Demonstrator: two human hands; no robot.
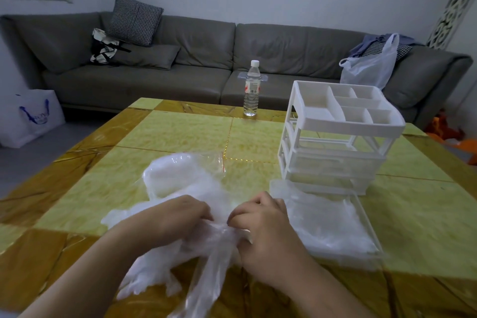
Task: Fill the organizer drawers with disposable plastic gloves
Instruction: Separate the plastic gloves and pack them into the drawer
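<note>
1. Hands meet low at center over the table (180,134): left hand (178,217) and right hand (265,224) both have fingers curled into a bunch of gloves (206,245), pinching the thin plastic.
2. Glove pile (178,178) spreads toward 12 o'clock from the hands.
3. Clear drawer (335,224), pulled out and holding gloves, lies at 3 o'clock, touching the right hand.
4. White organizer (340,121) stands at 1 o'clock behind it.
5. Bottle (251,90) stands at the far edge, 12 o'clock.

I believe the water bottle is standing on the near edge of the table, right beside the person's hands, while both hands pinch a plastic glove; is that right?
Not quite: the head view shows the water bottle standing at the table's far edge, toward the sofa. The left hand and right hand do pinch a plastic glove.
</note>
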